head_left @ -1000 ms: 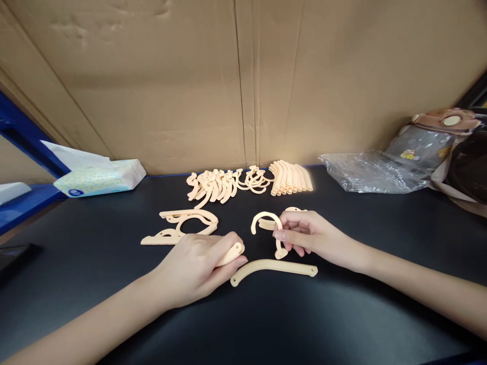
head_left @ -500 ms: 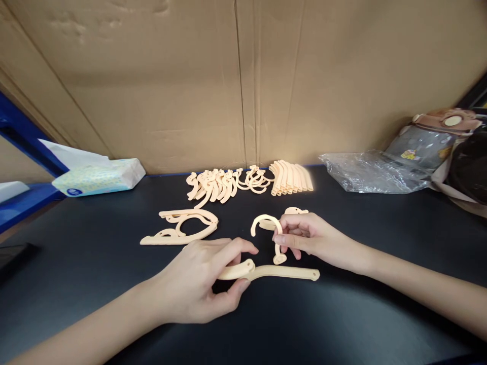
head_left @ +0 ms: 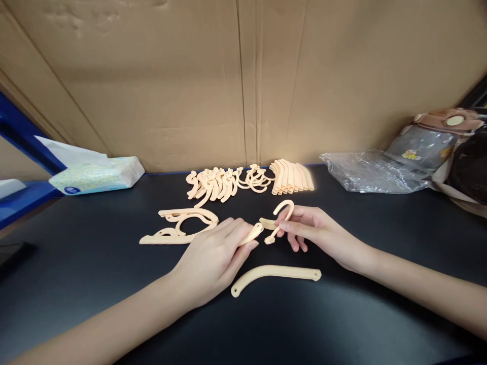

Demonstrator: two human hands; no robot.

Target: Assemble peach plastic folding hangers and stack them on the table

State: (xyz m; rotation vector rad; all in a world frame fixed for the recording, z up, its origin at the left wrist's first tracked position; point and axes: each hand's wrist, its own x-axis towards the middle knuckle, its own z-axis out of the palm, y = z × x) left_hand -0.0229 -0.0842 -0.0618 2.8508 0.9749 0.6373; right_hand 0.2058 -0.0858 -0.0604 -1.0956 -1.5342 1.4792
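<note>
My left hand is closed round a cream plastic curved arm piece, whose holed tip pokes out past the fingers. My right hand pinches a cream plastic hook held just above the black tabletop, its lower end close to the tip of the arm piece. Another curved arm piece lies loose on the table below both hands. A small cream part lies between the hands, partly hidden.
Assembled cream hangers lie left of my hands. Rows of hooks and stacked arm pieces sit at the back by the cardboard wall. A tissue pack lies at left, a crumpled plastic bag and a bottle at right.
My left hand has lifted its arm piece up and away from the loose one, toward the hook. My right hand has turned the hook and raised it slightly.
</note>
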